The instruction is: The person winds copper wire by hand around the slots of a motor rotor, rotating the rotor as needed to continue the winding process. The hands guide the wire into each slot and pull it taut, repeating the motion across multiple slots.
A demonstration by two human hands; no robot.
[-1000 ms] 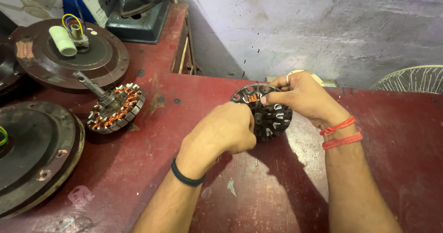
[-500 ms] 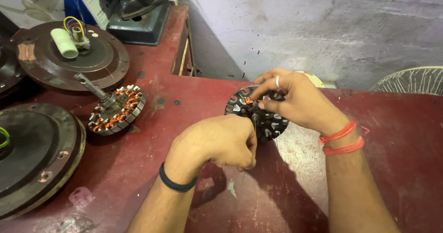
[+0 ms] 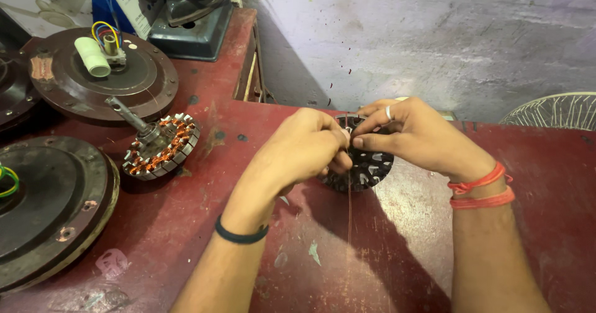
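1. Worn red table (image 3: 397,263), paint chipped, set against a stained grey wall (image 3: 434,34).
2. Black stator core (image 3: 366,167), slotted and round, lying mid-table, partly covered by both hands.
3. Left hand (image 3: 304,148): fingers curled shut at the core's left edge, pinching something too small to make out; black band on the wrist.
4. Right hand (image 3: 422,136): fingertips pinched together over the core's top edge, ring on one finger, red threads on the wrist.
5. Thin copper wire (image 3: 349,226), running straight down from between the hands across the table.
6. Wound stator (image 3: 160,148) with copper coils and a protruding shaft, well apart to the left.
7. Dark round motor cover (image 3: 43,214), near left edge.
8. Second motor cover (image 3: 102,77) behind it, carrying a pale cylindrical capacitor (image 3: 92,57) and coloured leads.
9. Dark green machine (image 3: 189,21) at the far end.
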